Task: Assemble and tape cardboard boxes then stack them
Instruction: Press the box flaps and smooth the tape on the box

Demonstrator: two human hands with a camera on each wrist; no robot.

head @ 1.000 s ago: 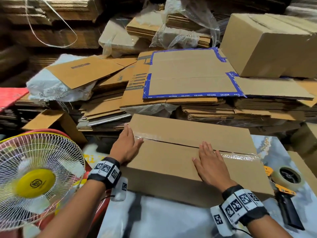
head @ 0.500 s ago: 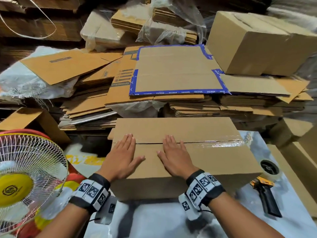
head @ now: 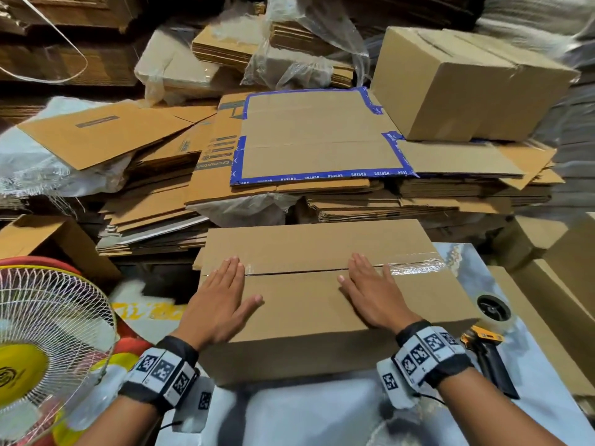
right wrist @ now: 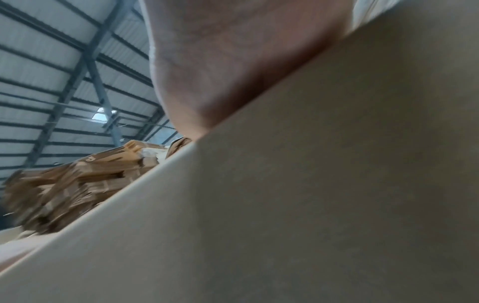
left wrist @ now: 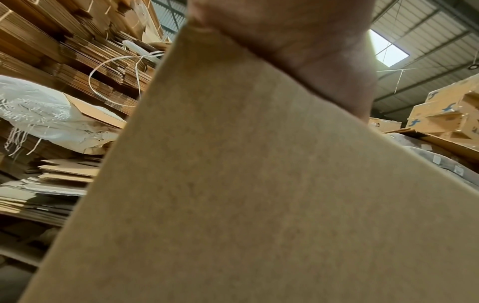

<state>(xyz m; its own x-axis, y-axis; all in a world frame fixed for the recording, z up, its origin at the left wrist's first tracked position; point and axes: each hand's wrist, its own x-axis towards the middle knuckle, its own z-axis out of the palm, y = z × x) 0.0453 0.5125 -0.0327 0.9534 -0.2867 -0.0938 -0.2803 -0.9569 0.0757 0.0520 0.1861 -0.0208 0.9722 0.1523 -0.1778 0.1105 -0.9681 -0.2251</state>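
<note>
Straight fingers (head: 233, 268) of the left hand (head: 222, 300) and right hand (head: 370, 294) lie flat on the box (head: 306, 317), probably smoothing clear tape (head: 415, 267) over its seam. The box sits on the desk (head: 322, 413), tape dispenser (head: 489, 333) just beside it.

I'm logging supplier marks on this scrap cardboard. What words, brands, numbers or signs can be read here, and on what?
"Crompton": sideways on the flattened printed carton.
Blue tape edging the flat sheet: repeated white word, too small to read.
Dark label on the tilted cardboard sheet: blurred.
Yellow fan hub: round logo, no legible text.
Wristbands: square coded markers only.
Blue marks on stacked boxes: unreadable.
</note>
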